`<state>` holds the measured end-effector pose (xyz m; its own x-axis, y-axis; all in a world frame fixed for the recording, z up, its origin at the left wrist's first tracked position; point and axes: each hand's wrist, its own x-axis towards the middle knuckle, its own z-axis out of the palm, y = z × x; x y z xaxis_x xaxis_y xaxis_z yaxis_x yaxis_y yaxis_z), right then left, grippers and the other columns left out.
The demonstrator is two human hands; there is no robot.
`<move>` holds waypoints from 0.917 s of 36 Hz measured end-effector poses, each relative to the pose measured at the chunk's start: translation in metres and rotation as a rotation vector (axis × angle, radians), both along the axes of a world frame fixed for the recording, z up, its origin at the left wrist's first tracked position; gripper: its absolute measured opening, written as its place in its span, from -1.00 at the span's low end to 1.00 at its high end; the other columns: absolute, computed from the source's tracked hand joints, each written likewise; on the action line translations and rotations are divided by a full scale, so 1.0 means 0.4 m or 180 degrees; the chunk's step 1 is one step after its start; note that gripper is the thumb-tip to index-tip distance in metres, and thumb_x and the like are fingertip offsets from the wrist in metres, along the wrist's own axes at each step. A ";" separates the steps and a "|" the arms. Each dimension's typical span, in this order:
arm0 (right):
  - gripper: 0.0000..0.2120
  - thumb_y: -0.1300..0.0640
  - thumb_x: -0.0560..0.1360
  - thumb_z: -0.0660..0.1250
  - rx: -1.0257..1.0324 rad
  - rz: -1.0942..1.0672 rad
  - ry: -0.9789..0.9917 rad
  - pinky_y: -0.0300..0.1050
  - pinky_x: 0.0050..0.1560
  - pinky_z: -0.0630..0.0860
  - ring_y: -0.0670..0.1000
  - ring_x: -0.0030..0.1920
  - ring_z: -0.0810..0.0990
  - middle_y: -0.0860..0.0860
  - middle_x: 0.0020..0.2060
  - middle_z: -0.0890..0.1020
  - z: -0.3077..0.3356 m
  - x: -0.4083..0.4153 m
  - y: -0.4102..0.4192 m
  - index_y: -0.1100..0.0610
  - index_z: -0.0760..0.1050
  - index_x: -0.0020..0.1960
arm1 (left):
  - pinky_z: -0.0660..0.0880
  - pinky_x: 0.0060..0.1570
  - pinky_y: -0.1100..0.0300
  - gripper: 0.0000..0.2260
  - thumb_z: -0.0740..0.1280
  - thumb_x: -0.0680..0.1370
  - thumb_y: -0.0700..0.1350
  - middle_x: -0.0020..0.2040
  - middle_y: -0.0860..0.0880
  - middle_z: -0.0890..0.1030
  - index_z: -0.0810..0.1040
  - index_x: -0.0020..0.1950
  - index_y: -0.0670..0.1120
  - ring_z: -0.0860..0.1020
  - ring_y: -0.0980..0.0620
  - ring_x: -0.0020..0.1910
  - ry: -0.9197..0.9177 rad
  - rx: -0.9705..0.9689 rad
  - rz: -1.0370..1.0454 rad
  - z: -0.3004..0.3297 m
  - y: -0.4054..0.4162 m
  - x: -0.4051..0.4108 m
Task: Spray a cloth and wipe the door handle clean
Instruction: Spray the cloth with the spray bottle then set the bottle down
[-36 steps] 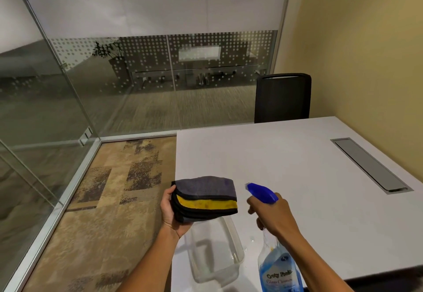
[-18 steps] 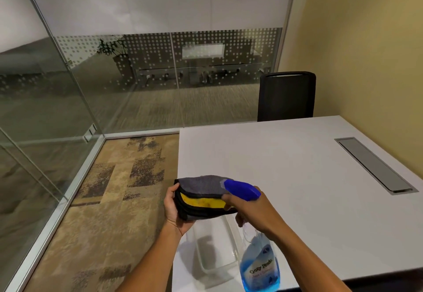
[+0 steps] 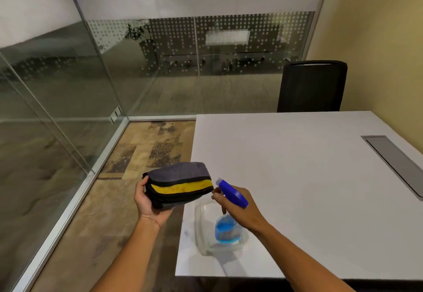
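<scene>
A folded grey cloth [image 3: 179,183] with a yellow band and black trim lies in my left hand [image 3: 148,202], which grips it from below, over the carpet beside the table's corner. My right hand [image 3: 238,209] grips a spray bottle [image 3: 225,230] of blue liquid by its neck, a finger at the trigger. Its blue nozzle [image 3: 231,192] points left at the cloth's right end, almost touching it. No door handle is in view.
A clear plastic container [image 3: 201,227] stands on the white table [image 3: 297,177] under the bottle. A grey cable hatch [image 3: 396,161] is set in the table at right. A black chair [image 3: 312,86] stands behind the table. Glass walls [image 3: 68,85] enclose the carpeted floor at left.
The bottle tipped over so that I see it more from above, its nozzle drawn back to the cloth's right end. The head camera moved closer and lower.
</scene>
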<state>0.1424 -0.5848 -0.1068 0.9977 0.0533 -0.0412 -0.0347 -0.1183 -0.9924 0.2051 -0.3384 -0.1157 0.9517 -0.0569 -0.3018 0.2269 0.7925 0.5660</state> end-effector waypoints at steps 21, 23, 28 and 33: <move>-0.51 -0.35 0.36 0.43 -0.0339 0.0555 0.0120 -0.37 -0.06 0.57 -0.13 0.08 0.62 -0.39 0.05 0.61 -0.142 -0.032 0.039 -0.25 0.45 0.22 | 0.68 -0.08 -0.12 -0.59 0.23 0.58 0.20 -0.05 -0.09 0.75 0.80 -0.07 0.02 0.74 -0.15 -0.11 0.0154 0.0145 0.0751 -0.010 0.085 -0.195; -0.29 -0.42 0.28 0.44 -0.0383 0.0619 0.0120 -0.40 -0.05 0.56 -0.12 0.15 0.58 -0.41 0.17 0.51 -0.139 -0.033 0.044 -0.24 0.34 0.35 | 0.69 -0.13 -0.10 -0.59 0.23 0.58 0.20 -0.07 -0.09 0.76 0.80 -0.08 0.01 0.75 -0.14 -0.13 0.0129 0.0155 0.0795 0.000 0.100 -0.207; 0.00 -0.35 0.23 0.52 -0.0455 0.0401 0.0038 -0.15 0.19 0.59 -0.03 0.29 0.50 -0.29 0.33 0.38 -0.159 -0.048 0.007 -0.20 0.10 0.52 | 0.67 -0.07 -0.10 -0.61 0.25 0.56 0.21 -0.04 -0.10 0.75 0.79 -0.06 0.01 0.73 -0.16 -0.10 0.0156 0.0199 0.0766 0.010 0.097 -0.213; 0.09 0.04 0.28 0.64 -0.0576 0.0316 0.0125 0.04 0.28 0.52 0.03 0.35 0.42 -0.07 0.41 0.32 -0.151 -0.076 0.008 -0.11 -0.02 0.55 | 0.67 -0.03 -0.11 -0.61 0.27 0.56 0.21 -0.02 -0.12 0.74 0.79 -0.02 -0.01 0.73 -0.18 -0.08 0.0192 0.0143 0.0820 0.025 0.140 -0.233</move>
<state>0.1120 -0.5816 -0.1671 0.9854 0.1394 -0.0979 -0.0523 -0.2994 -0.9527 0.1117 -0.2824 -0.1057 0.9132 0.1996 -0.3553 0.0554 0.8029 0.5935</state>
